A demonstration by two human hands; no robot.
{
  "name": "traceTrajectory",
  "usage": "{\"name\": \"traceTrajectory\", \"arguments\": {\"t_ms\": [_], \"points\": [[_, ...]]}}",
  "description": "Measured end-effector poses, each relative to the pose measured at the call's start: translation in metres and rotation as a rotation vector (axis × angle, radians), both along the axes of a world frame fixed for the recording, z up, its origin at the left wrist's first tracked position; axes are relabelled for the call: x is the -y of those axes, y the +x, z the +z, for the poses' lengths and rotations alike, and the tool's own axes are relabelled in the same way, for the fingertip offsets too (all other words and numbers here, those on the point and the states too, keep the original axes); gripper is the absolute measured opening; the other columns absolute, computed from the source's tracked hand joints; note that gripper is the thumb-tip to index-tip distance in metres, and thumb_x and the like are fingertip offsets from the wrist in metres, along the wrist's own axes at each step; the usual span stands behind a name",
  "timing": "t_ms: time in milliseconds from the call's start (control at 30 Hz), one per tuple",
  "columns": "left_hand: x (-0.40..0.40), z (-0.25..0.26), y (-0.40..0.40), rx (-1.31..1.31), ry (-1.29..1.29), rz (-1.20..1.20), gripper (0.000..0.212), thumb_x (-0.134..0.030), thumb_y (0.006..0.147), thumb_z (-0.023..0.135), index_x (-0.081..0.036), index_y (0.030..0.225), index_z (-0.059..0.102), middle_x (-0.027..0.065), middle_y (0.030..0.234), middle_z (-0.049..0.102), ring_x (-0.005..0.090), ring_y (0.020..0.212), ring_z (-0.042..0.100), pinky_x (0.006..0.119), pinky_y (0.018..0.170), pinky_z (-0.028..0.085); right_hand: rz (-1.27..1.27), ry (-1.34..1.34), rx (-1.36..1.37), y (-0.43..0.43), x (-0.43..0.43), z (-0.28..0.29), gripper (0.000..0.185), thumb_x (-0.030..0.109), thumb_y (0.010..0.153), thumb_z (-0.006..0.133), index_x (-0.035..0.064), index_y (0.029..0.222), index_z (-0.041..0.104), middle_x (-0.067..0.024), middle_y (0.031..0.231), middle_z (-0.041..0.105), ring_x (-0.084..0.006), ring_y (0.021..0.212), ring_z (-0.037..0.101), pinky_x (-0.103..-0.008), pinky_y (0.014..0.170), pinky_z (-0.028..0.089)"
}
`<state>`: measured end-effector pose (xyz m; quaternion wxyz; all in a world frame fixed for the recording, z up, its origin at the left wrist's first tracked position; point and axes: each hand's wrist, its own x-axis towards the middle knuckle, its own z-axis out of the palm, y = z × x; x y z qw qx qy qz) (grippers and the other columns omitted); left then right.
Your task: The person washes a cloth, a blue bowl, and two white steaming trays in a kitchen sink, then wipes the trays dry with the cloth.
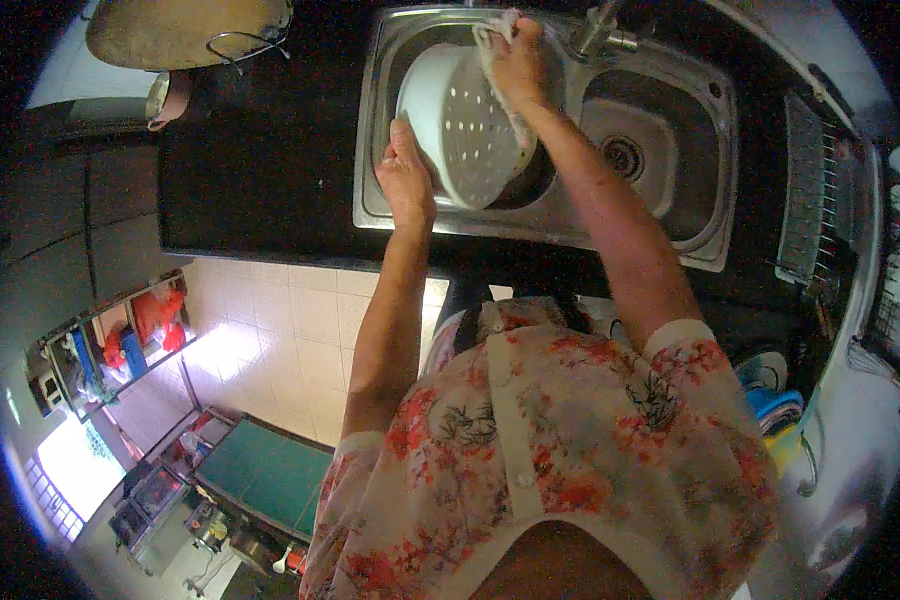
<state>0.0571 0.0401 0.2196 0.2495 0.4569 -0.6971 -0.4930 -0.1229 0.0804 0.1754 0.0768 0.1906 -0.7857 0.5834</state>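
A pale round vessel with a perforated face, perhaps a steamer pot or colander (pixel 480 131), is tipped on its side over the left basin of a stainless steel double sink (pixel 547 223). At its left, my left hand (pixel 407 180) holds the rim, thumb raised and fingers hidden behind or under it. My right hand (pixel 521 71) grips a crumpled whitish cloth (pixel 495 34) at the upper right edge of the vessel. Part of the cloth hangs down along the perforated face's right side. Behind my right hand stands the faucet (pixel 594 31).
Dark countertop (pixel 270 180) surrounds the sink. At the upper left are a round wooden board (pixel 187 30) and a pink cup (pixel 169 101). The right basin has a drain (pixel 622 156). A dish rack (pixel 806 187) stands at the right.
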Motion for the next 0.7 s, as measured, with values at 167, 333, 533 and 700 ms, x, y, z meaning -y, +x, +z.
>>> {"name": "traceTrajectory", "arguments": {"t_ms": [167,333,533,700], "points": [[0.012,-0.010,0.007,-0.036,0.116,0.059,0.063,-0.051,0.087,0.035,0.007,0.071,0.055,0.0059,0.054,0.043,0.0154,0.054,0.037,0.031,0.051,0.034,0.263,0.015,-0.043,0.005,-0.024,0.017,0.023,0.017,0.081,0.054,0.0050,0.100,0.046,-0.0109,0.087,0.051,-0.0193,0.083,0.054,-0.0329,0.070,0.043],[0.007,-0.012,-0.004,-0.187,-0.011,-0.012,0.061,-0.045,0.090,0.027,0.005,0.062,0.048,0.0152,0.050,0.043,0.0213,0.050,0.039,0.039,0.053,0.035,0.425,0.454,-0.400,0.092,-0.006,0.074,0.022,0.014,0.077,0.052,0.0019,0.096,0.050,-0.0179,0.089,0.052,-0.0308,0.083,0.056,-0.0426,0.065,0.045],[-0.008,-0.016,-0.002,0.054,-0.450,-0.109,0.052,-0.030,0.093,0.028,0.007,0.063,0.050,0.0201,0.050,0.044,0.0295,0.041,0.038,0.040,0.043,0.032,0.431,0.841,0.289,-0.014,-0.005,0.071,0.025,0.024,0.077,0.049,0.0010,0.077,0.058,-0.0202,0.077,0.058,-0.0249,0.073,0.060,-0.0398,0.061,0.047],[-0.001,-0.030,-0.006,-0.007,-0.297,-0.023,0.054,-0.031,0.092,0.031,0.011,0.062,0.048,0.0187,0.045,0.041,0.0235,0.041,0.036,0.039,0.043,0.032,0.425,0.621,-0.509,0.088,-0.023,0.077,0.023,0.018,0.068,0.056,-0.0015,0.080,0.061,-0.0191,0.088,0.057,-0.0308,0.086,0.055,-0.0402,0.069,0.049]]}}
